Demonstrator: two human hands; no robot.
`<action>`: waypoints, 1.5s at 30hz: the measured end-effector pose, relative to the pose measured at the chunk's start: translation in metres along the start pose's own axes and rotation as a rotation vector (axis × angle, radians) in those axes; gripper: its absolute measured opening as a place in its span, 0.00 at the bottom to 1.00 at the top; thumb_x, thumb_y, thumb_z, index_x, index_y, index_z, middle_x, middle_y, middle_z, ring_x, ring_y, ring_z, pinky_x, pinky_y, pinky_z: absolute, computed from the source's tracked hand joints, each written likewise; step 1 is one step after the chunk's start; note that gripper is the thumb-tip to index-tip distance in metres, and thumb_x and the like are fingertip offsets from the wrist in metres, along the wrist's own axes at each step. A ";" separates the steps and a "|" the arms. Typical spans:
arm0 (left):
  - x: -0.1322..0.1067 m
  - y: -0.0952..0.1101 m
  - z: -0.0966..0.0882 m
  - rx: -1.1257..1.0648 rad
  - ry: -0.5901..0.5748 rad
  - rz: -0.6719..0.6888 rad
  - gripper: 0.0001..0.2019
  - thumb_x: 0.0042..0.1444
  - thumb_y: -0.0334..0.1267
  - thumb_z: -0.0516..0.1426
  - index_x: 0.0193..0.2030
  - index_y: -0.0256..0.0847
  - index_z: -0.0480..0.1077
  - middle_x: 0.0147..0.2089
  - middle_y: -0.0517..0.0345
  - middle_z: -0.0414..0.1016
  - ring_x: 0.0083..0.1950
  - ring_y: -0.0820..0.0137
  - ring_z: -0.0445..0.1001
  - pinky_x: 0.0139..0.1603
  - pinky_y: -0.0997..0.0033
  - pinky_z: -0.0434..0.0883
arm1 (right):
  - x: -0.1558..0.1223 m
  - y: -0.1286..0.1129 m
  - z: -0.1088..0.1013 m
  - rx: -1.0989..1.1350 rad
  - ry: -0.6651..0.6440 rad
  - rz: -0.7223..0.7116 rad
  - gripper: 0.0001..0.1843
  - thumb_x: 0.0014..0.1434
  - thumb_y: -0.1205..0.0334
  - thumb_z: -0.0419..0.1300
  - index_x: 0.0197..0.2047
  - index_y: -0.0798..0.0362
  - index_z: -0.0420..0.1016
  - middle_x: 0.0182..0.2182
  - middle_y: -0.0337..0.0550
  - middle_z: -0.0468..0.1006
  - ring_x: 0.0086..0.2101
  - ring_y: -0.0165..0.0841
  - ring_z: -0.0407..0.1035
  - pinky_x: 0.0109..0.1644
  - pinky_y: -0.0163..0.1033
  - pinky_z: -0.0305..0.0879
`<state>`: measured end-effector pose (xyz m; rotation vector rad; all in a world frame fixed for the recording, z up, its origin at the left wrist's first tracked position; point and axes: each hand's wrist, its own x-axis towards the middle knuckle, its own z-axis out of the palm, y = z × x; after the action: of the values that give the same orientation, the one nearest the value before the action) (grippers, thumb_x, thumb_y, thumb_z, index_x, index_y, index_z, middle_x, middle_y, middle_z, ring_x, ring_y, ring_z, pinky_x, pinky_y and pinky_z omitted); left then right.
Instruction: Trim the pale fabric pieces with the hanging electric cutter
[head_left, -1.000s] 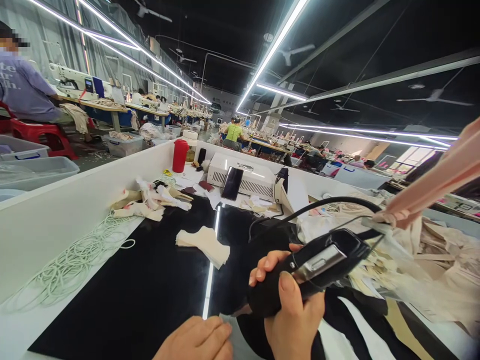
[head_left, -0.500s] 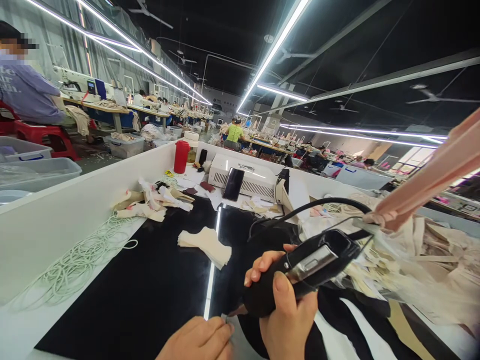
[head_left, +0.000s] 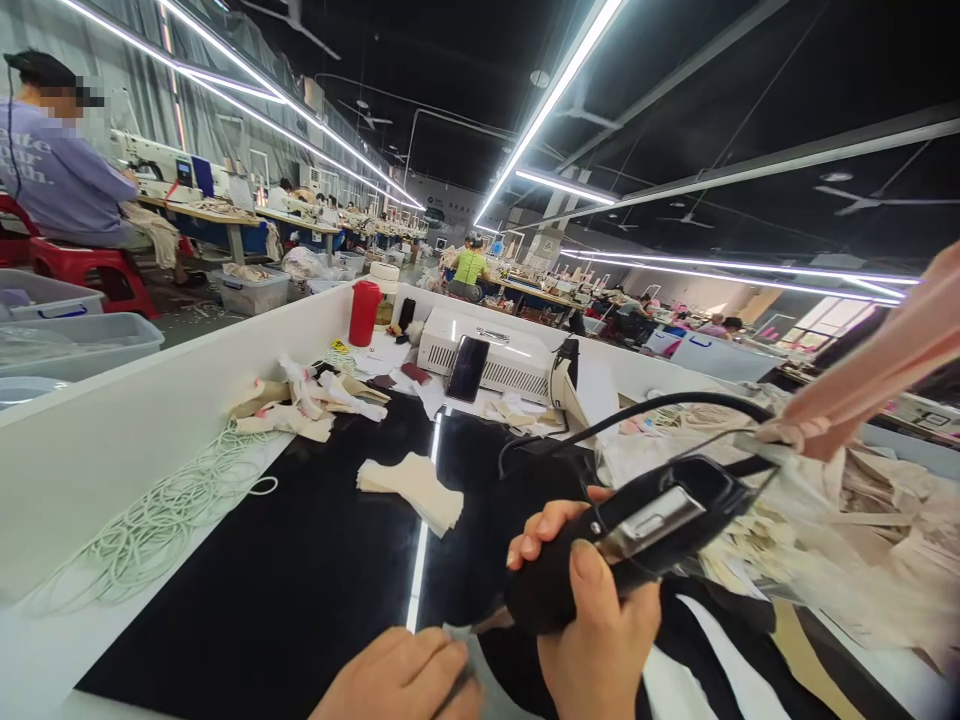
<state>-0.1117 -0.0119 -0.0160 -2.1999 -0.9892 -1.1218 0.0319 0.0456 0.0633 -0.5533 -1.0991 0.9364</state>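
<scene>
My right hand (head_left: 600,620) is wrapped round a black corded handheld power tool (head_left: 637,535) with a metal plate on its side. The tool's narrow tip (head_left: 493,622) points down and left towards my left hand (head_left: 401,680). A knotted pink fabric strip (head_left: 862,370) is tied at the tool's rear, where the black cord (head_left: 637,405) also leaves it. My left hand is closed low at the front edge, its fingers curled; what they pinch is blurred and mostly hidden. Beyond them, a stack of cream fabric pieces (head_left: 412,490) lies on the black board (head_left: 300,570).
Tangled pale green cord (head_left: 172,520) and fabric scraps (head_left: 307,400) lie left. A red flask (head_left: 364,313), a phone (head_left: 466,367) and a white vented machine (head_left: 517,360) stand at the back. Bagged beige fabric (head_left: 840,510) is heaped right. A co-worker (head_left: 67,170) sits far left.
My right hand and the tool have moved right, drawing the tip a little away from my left hand. The left hand has shifted slightly. The seated co-worker shows further right.
</scene>
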 end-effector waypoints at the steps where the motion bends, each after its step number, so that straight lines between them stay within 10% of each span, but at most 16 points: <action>1: -0.001 0.001 0.000 0.001 -0.016 0.006 0.21 0.74 0.29 0.42 0.39 0.43 0.74 0.37 0.65 0.82 0.37 0.73 0.80 0.33 0.74 0.72 | 0.001 -0.005 -0.005 -0.010 0.015 -0.004 0.16 0.63 0.57 0.66 0.52 0.43 0.68 0.30 0.33 0.75 0.26 0.29 0.70 0.28 0.37 0.74; 12: -0.005 0.000 -0.011 0.007 -0.286 0.084 0.17 0.74 0.46 0.46 0.49 0.46 0.75 0.48 0.61 0.83 0.47 0.67 0.81 0.43 0.69 0.76 | -0.015 -0.040 -0.045 -0.084 0.159 0.027 0.21 0.56 0.50 0.70 0.50 0.42 0.70 0.28 0.33 0.74 0.26 0.30 0.67 0.26 0.37 0.71; 45: -0.005 -0.003 -0.017 -0.018 -0.340 0.102 0.14 0.72 0.47 0.51 0.51 0.45 0.75 0.52 0.59 0.82 0.49 0.67 0.81 0.47 0.68 0.73 | -0.032 -0.045 -0.038 -0.109 0.150 0.053 0.19 0.59 0.48 0.68 0.50 0.42 0.68 0.29 0.32 0.73 0.26 0.29 0.67 0.28 0.37 0.69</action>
<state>-0.1242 -0.0238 -0.0107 -2.4776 -0.9895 -0.7272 0.0781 -0.0025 0.0682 -0.7337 -1.0080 0.8700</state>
